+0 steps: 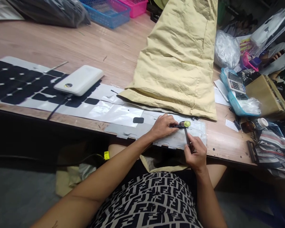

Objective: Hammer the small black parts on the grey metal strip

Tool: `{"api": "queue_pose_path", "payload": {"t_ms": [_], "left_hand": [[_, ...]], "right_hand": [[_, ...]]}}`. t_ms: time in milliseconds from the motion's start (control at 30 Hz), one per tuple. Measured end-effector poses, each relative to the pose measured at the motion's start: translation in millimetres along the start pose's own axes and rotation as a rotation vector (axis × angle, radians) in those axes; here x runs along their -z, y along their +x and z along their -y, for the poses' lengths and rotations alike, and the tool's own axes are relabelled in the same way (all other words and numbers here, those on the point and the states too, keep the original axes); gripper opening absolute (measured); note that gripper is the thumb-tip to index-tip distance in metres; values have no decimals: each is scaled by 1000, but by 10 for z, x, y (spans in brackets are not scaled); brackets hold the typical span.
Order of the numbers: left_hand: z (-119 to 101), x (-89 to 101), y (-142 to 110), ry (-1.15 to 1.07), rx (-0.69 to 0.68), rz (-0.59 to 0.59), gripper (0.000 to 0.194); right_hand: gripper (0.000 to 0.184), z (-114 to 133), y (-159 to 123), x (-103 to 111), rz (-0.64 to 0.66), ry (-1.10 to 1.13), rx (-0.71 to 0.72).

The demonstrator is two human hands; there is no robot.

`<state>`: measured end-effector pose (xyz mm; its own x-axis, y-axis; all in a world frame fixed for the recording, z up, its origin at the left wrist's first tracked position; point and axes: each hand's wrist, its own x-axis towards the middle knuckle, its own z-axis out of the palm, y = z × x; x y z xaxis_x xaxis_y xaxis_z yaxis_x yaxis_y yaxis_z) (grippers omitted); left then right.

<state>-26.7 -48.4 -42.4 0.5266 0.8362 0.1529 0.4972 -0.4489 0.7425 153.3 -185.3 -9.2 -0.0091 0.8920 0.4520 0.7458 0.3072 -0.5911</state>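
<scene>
My left hand [165,126] is closed on a small dark piece with a rounded yellow-green end [186,123]; its exact kind I cannot make out. In my right hand [196,152] is a slim dark stick-like tool [187,135], gripped between thumb and fingers. Its upper tip meets or nearly meets the yellow-green end. Both hands are over a pale, plastic-covered sheet [142,132] at the table's front edge. Just beyond them lies the hem of a large tan cloth bag [175,63]. A small black patch [138,120] shows on the white sheeting left of my left hand.
A white power bank [79,80] with a black cable sits on dark solar panels [19,82] to the left. Blue [109,14] and pink baskets [136,7] stand behind. At right are a calculator [236,83], a cardboard box [268,95] and striped cloth [275,152]. Another person is at far right.
</scene>
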Motion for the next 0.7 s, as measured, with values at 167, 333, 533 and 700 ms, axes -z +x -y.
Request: {"api": "queue_pose_path", "payload": {"t_ms": [167, 333, 533, 700], "left_hand": [[35, -5, 14, -11, -11, 5, 21], [22, 12, 13, -20, -5, 13, 22], [-3, 6, 3, -5, 1, 3, 21], [5, -5, -16, 35, -12, -1, 23]], "right_hand": [[53, -8, 27, -18, 54, -31, 35], [53, -9, 42, 45, -28, -80, 13], [49, -40, 24, 53, 9, -61, -47], [44, -207, 90, 105, -110, 24, -224]]}}
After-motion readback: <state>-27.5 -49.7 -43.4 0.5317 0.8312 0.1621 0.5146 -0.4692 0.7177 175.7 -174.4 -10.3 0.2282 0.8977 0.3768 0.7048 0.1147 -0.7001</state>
